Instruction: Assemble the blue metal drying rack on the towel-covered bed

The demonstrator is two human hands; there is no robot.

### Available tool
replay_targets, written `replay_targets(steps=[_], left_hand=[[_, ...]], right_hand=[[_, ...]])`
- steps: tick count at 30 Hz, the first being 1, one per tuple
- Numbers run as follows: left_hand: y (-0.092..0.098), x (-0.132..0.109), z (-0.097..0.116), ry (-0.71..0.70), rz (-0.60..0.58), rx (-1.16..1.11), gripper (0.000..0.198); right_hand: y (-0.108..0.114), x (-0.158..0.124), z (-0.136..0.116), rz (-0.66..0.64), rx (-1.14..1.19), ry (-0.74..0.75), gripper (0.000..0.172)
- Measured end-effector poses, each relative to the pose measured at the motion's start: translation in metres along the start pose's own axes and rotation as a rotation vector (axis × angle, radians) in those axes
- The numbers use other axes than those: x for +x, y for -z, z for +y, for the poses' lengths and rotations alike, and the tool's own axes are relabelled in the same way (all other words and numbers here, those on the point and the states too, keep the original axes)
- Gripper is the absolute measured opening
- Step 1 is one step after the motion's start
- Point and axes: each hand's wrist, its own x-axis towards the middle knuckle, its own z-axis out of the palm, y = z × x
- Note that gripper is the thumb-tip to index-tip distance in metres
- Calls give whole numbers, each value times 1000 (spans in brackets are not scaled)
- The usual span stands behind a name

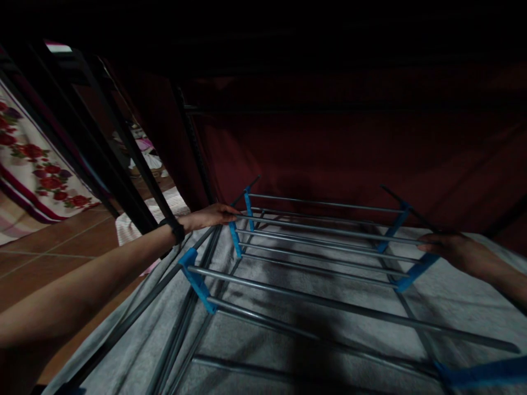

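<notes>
Both hands on the rack (313,299) now, and it lies across the grey blanket (465,296), rods running side to side! The left hand (214,215), watch (177,230) on its wrist, has its fingers clamped on the rack's left side, right at a blue bracket (235,240). Over on the far side, the right hand (461,252) has its fingers closed on the opposite bracket (418,272). Red cloth (329,153) hangs behind.
</notes>
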Motion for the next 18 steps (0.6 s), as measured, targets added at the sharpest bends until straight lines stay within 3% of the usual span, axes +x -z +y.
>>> replay_targets(steps=[6,9,13,18], left_hand=[[8,25,-14,-67,-25,202,35],[9,32,-19,-84,40,239,31],[7,29,-15,-73,132,266,28],[2,15,-5,-22,108,196,33]], right_hand=[[2,1,-3,-75,47,-71,51],[2,0,-3,-66,72,-54,53],[-1,1,2,-53,69,-74,53],[1,3,1,-77,91,-56,51]])
